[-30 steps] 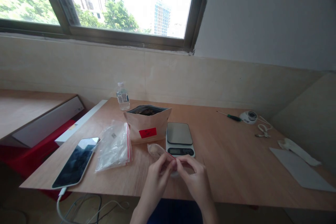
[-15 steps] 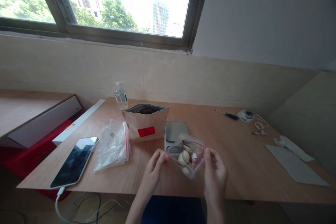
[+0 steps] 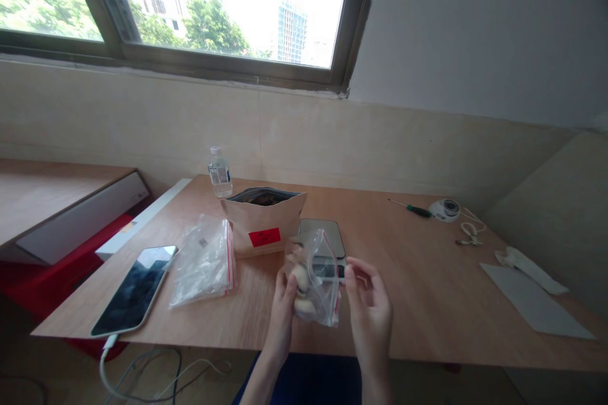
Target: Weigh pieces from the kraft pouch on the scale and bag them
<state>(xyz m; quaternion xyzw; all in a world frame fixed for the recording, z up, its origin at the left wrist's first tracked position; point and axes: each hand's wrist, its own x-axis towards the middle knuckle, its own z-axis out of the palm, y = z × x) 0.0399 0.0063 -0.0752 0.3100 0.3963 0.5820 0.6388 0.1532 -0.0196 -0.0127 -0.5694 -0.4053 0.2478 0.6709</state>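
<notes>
My left hand (image 3: 281, 304) grips a small clear zip bag (image 3: 325, 294) by its left side, thumb in front. Inside it lie several pale, rounded beige pieces (image 3: 301, 278) whose kind I cannot make out. The bag's red-lined zip edge faces right. Just beyond that edge is my right hand (image 3: 369, 294), fingers bent, thumb and forefinger slightly apart, apparently off the bag. Behind the bag sits a flat digital scale (image 3: 327, 234), its front partly covered. An open brown paper pouch (image 3: 259, 218) with a red label stands left of the scale, dark contents showing.
A stack of clear zip bags (image 3: 204, 266) lies left of the pouch, near a phone (image 3: 135, 291) on a charging cable. A water bottle (image 3: 220, 174) stands at the back. Rightward are a screwdriver (image 3: 418, 210), a white camera (image 3: 445, 209) and a grey-white sheet (image 3: 536, 300).
The zip bag has moved left and now hangs from my left hand, its pieces gathered at the left. My right hand has come off its edge and shifted left.
</notes>
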